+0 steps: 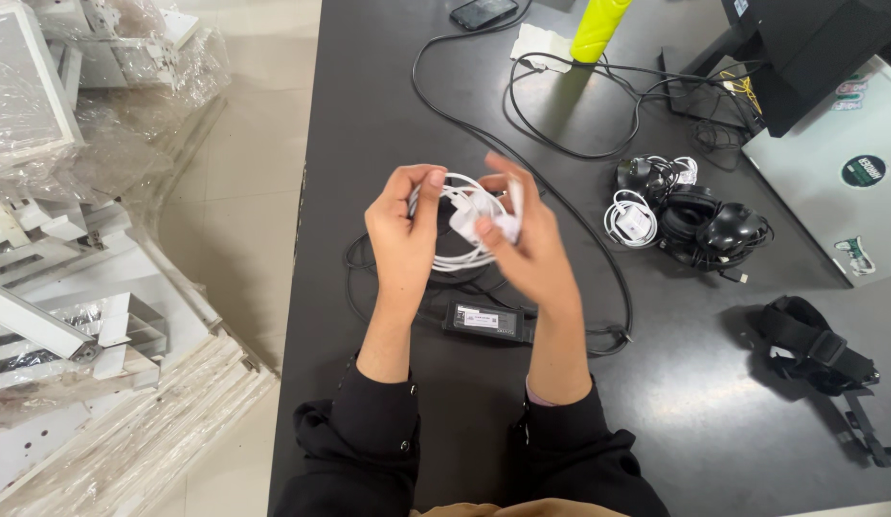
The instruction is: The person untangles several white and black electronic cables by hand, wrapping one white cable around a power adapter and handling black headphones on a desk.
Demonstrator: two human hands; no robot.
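Note:
Both my hands are raised above the black table (388, 105) and hold a coiled white cable (457, 257) between them. My left hand (403, 230) pinches the left side of the coil with thumb and fingers. My right hand (530, 244) grips a white plug or adapter block on the cable at the coil's right side; its fingers are blurred. Below my hands a black power brick (485, 321) with a white label lies on the table among black cable loops.
Another white coiled cable (632, 220) lies right of my hands beside a heap of black headsets and controllers (704, 215). A black strap device (814, 349) sits at right. A phone (482, 11), a yellow-green bottle (598, 27) and a monitor base stand at the back. Plastic-wrapped white panels (72, 287) fill the floor at left.

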